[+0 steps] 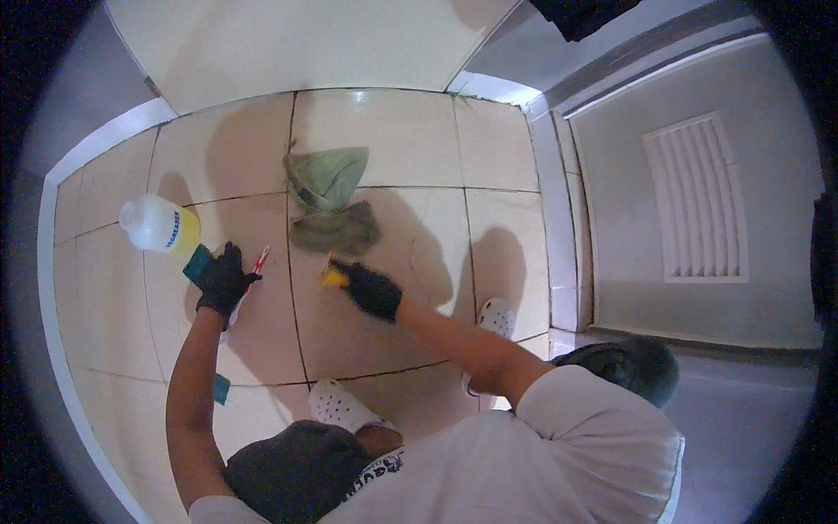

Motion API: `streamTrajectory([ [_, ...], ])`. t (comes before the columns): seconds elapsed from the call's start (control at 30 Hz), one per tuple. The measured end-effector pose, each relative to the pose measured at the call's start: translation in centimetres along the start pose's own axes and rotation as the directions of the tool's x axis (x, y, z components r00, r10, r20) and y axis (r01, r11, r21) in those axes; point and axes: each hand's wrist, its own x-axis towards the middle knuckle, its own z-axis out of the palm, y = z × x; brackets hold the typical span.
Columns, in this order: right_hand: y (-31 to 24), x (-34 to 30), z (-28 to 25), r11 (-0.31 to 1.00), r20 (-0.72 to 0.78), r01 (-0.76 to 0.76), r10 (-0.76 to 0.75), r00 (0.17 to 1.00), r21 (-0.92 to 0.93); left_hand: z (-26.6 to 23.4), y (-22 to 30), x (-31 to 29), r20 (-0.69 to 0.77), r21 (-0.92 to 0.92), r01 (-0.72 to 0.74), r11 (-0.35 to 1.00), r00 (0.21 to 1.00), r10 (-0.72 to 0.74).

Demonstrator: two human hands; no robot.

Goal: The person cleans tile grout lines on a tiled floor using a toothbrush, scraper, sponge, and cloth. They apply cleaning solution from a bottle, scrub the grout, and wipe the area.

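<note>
Gripping a small yellow tool [333,276] in the right hand [374,291], fingers curled tight around it, one end poking out past the glove toward the left. Too blurred for naming its kind or tracing its long axis. Holding it low over the tiled floor [384,341], just on the near side of a crumpled dark cloth [336,229]; cannot tell touching from a slight gap.

Facing that cloth straight ahead of the yellow tool, away from the body, long axis roughly left to right, the right hand nearer than the left. Just beyond it, bunched against its far edge, a pale green cloth [327,175].

Reaching the left hand [225,281] down to the left, well apart from the right, fingers stretched forward over a green pad [199,264], thumb out to the right beside a slim red-and-white object [262,260]. Pointing forward and slightly right along that object's length, partly hidden under the glove. Cannot tell a clamped grip there from a mere resting touch.

Near the left fingertips, farther out and to the left, an upright bottle [161,224] with yellow liquid inside. Beside the left forearm, partly covered by it, a second green piece [222,389].
</note>
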Motion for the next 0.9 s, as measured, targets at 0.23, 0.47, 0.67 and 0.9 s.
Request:
streamTrajectory([
  [0.23,16.9,3.3,-16.4,0.871,-0.629,-0.476,0.302,0.716,-0.123,-1.1,0.7,-0.4,0.043,0.042,-0.01,0.999,0.999,0.009],
  [0.47,15.4,4.1,-20.5,0.679,-0.438,-0.695,0.564,0.7,-0.236,-3.5,2.9,-2.0,0.146,0.078,0.092,0.993,0.984,-0.103],
  [0.67,21.1,9.7,-26.2,0.727,-0.428,-0.599,0.449,0.784,-0.336,-2.7,3.3,-0.8,0.187,0.008,0.11,0.994,0.976,-0.11],
  [0.9,17.7,8.1,-24.2,0.589,-0.381,-0.653,0.531,0.757,-0.476,-3.3,3.3,-0.9,0.16,-0.031,0.125,0.992,0.98,-0.119],
])
